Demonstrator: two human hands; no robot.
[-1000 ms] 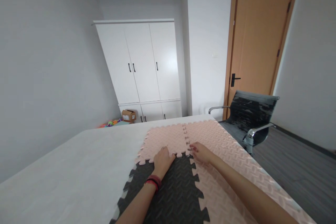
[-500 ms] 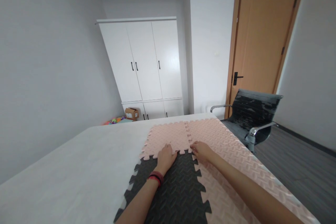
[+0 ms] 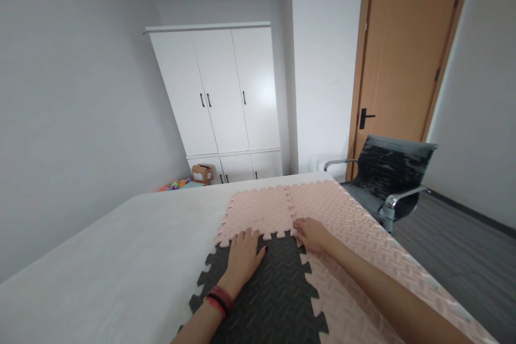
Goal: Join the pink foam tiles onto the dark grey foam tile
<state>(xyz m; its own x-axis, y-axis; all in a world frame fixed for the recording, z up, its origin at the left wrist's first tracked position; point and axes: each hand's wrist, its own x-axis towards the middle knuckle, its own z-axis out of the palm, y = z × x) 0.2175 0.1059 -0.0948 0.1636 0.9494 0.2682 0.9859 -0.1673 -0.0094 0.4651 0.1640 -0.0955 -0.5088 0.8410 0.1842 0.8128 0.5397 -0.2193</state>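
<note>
My left hand [image 3: 243, 255] lies flat with its fingers spread on a black foam mat tile [image 3: 278, 290], its fingertips reaching the seam with a pink foam mat tile [image 3: 253, 207] behind it. My right hand [image 3: 312, 234] rests on the long pink foam mat [image 3: 346, 274] to the right. Its fingers are curled and close together at the corner where the black and pink pieces meet; the thumb is mostly hidden. Interlocking teeth run along the tile edges. The black tile's right edge lies against the long pink mat, with its teeth showing on top.
The mats lie on a white table [image 3: 121, 258] that extends to the left. A worn black chair [image 3: 393, 169] stands at the right, before a wooden door [image 3: 403, 54]. A white wardrobe [image 3: 217, 91], a cardboard box [image 3: 202, 173] and colourful toys [image 3: 177, 185] are at the back.
My left hand has shifted left and slightly towards me along the seam, its fingers spreading wider. My right hand has stayed at nearly the same corner.
</note>
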